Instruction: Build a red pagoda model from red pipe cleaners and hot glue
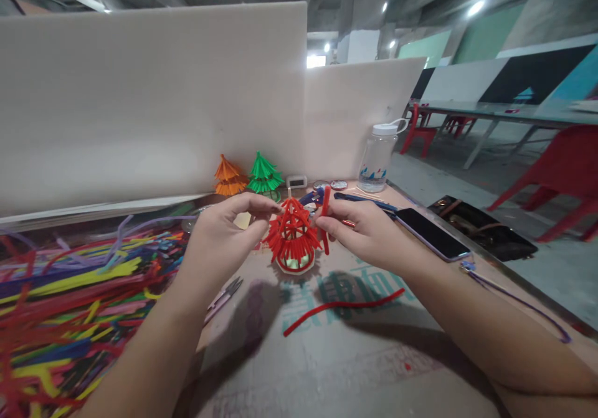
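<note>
A small red pagoda-like model made of fuzzy craft stems, with two tiers of fringed roof and a pale stick at its top, stands in front of me. My left hand curves beside its left side, thumb and index tips apart, close to the upper roof. Whether those tips touch it I cannot tell. Between the thumb and fingers of my right hand is a short red craft stem, held upright by the model's right side. A longer, bent red stem lies nearer me on the table.
Loose coloured stems fill the left side. Small scissors lie below my left hand. Orange and green models stand behind, before a white partition. A water bottle and phone are at right.
</note>
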`<state>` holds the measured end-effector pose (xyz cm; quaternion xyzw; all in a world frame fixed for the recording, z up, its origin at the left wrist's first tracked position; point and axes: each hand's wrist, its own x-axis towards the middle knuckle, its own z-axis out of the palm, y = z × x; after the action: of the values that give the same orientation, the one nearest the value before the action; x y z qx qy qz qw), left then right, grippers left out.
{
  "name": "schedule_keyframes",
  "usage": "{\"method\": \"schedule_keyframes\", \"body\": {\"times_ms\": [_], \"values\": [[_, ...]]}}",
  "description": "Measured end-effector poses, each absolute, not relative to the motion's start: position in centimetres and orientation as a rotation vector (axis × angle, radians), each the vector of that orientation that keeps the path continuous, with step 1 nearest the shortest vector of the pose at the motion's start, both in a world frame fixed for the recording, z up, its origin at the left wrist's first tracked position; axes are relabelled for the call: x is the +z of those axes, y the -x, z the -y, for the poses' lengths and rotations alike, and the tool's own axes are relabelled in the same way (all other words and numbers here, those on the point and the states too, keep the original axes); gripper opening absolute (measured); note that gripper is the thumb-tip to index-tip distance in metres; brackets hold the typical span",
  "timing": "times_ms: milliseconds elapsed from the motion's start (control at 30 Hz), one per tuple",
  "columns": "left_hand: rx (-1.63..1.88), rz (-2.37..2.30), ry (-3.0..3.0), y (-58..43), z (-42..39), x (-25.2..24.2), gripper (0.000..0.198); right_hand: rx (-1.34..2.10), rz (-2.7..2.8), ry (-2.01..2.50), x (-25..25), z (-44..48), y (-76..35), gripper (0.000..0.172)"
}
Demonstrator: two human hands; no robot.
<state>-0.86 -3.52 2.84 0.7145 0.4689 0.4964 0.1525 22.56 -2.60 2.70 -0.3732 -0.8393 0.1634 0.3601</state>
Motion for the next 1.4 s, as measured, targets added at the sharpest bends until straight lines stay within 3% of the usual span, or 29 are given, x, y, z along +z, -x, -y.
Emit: {"method": "schedule_keyframes", "body": {"times_ms": [233, 433, 867, 1100, 1400], "values": [[1.463, -1.319, -2.066, 0.4, 3.7, 3.1, 0.008, 0.419, 2.224, 0.937, 2.7, 2.7, -22.4, 0.028], [1.410, -1.337, -2.111, 0.7, 3.5, 2.8, 0.016, 0.425, 2.221, 0.948, 2.7, 2.8, -22.3, 0.027], [1.027, -1.556, -2.417, -0.2, -0.2, 0.3, 0.030, 0.298, 2.206, 1.017, 1.5, 0.5, -23.0, 0.026], [1.160, -1.611, -2.442, -1.1, -0.6, -0.9, 0.016, 0.159, 2.220, 1.069, 0.0, -1.7, -23.3, 0.027], [1.186, -1.320, -2.045, -0.9, -0.4, -0.2, 0.029, 0.203, 2.242, 1.087, 0.2, -1.0, -23.1, 0.020]]}}
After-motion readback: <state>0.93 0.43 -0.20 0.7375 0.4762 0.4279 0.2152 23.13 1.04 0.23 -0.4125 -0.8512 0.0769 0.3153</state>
